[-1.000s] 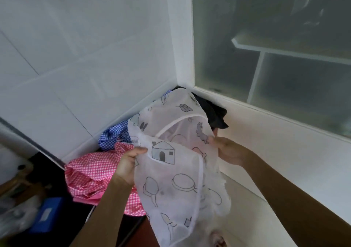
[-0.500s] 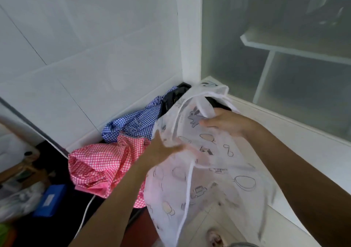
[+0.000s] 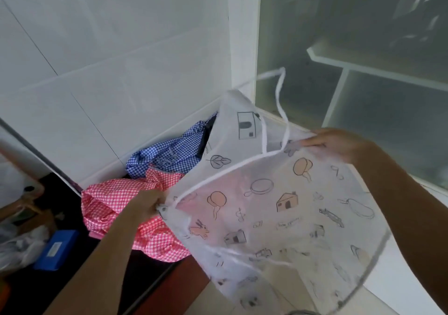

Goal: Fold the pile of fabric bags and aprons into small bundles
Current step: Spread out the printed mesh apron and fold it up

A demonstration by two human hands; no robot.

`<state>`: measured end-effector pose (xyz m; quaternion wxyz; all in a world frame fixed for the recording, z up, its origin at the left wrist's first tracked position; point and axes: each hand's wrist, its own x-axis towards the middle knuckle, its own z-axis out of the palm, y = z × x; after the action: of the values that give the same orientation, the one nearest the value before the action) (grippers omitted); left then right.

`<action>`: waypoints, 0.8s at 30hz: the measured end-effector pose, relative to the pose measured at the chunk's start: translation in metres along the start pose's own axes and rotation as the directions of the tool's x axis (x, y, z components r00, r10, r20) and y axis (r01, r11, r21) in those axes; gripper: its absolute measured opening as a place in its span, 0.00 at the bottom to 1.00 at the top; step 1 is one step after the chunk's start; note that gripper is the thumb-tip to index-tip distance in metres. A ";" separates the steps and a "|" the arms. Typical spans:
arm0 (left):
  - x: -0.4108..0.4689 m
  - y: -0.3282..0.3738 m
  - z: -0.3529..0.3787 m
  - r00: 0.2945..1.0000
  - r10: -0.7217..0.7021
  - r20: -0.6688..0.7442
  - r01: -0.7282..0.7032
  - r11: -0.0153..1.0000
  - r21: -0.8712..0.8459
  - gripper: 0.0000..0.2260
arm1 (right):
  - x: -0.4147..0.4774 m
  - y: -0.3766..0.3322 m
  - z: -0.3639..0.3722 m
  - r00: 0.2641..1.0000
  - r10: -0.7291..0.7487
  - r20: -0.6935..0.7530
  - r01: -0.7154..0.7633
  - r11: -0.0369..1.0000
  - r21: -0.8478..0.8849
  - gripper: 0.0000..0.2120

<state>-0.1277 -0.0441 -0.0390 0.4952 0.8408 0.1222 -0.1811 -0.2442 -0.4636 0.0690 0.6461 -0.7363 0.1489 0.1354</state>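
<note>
You hold the sheer white printed apron (image 3: 278,205) stretched in the air between both hands, over the white tabletop (image 3: 383,293), with its lower part hanging toward you. Your left hand (image 3: 145,208) has its fingers curled and pinches the apron's left edge, right where the white trim ends. Your right hand (image 3: 339,143) pinches the top edge on the other side, and the thin cloth drapes partly over its fingers. A white strap loop (image 3: 282,101) rises from the apron's top edge in front of the frosted window (image 3: 363,120).

Behind the apron, the rest of the pile sits in the tabletop's far corner against the tiled wall (image 3: 121,72). A red gingham piece (image 3: 109,200) lies just beyond your left hand, a blue gingham piece (image 3: 169,154) lies behind it, and a dark cloth (image 3: 206,135) is wedged deepest in the corner. Off the tabletop's left edge, lower down, lies a blue box (image 3: 57,249).
</note>
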 end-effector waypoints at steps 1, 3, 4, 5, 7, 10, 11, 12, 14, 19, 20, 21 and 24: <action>-0.001 0.007 0.000 0.994 0.040 -0.103 -0.042 0.999 -0.021 0.10 | 0.001 0.002 0.003 0.999 0.032 0.004 -0.032 0.999 0.008 0.13; -0.014 0.020 0.009 0.911 0.363 -0.196 -0.354 0.932 0.079 0.08 | 0.000 -0.001 0.020 0.999 0.045 0.010 -0.045 0.999 -0.014 0.10; -0.031 0.033 0.018 0.873 0.452 -0.182 -0.435 0.891 0.128 0.13 | 0.001 -0.002 0.029 0.999 0.032 0.019 -0.031 0.998 -0.057 0.11; -0.042 0.041 0.028 0.857 0.506 -0.102 -0.496 0.862 0.110 0.22 | 0.004 -0.004 0.038 1.000 0.014 0.020 -0.012 0.994 -0.109 0.12; -0.059 0.056 0.051 0.804 0.592 0.056 -0.593 0.792 0.145 0.36 | 0.006 -0.014 0.057 0.999 -0.012 0.038 0.019 0.979 -0.203 0.14; -0.052 0.061 0.077 0.685 0.714 0.147 -0.681 0.556 0.476 0.47 | 0.008 -0.029 0.077 0.992 -0.029 0.119 0.061 0.960 -0.272 0.14; -0.047 0.061 0.082 0.710 0.692 0.127 -0.632 0.547 0.549 0.48 | 0.007 -0.033 0.081 0.990 -0.030 0.138 0.066 0.961 -0.270 0.12; -0.041 0.059 0.085 0.733 0.671 0.114 -0.597 0.553 0.581 0.48 | 0.006 -0.037 0.083 0.988 -0.032 0.150 0.071 0.962 -0.263 0.10; -0.038 0.055 0.088 0.750 0.652 0.107 -0.591 0.590 0.550 0.46 | 0.007 -0.039 0.082 0.984 -0.045 0.172 0.089 0.962 -0.258 0.10; -0.046 0.068 0.084 0.469 0.863 -0.187 -0.789 0.504 0.351 0.30 | 0.015 -0.040 0.077 0.979 -0.070 0.192 0.106 0.978 -0.181 0.14; -0.045 0.074 0.081 0.443 0.872 -0.209 -0.802 0.489 0.343 0.25 | 0.018 -0.040 0.079 0.977 -0.085 0.195 0.118 0.979 -0.165 0.14; -0.042 0.082 0.078 0.453 0.865 -0.218 -0.799 0.502 0.331 0.17 | 0.022 -0.040 0.083 0.975 -0.103 0.195 0.136 0.977 -0.166 0.13; -0.030 0.108 0.059 0.644 0.727 -0.238 -0.686 0.687 0.239 0.07 | 0.026 -0.052 0.091 0.963 -0.149 0.226 0.196 0.960 -0.200 0.11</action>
<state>-0.1238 -0.1485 0.0326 0.4460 0.8685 -0.1505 0.1555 -0.2005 -0.3686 0.0944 0.5817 -0.7954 -0.0008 0.1703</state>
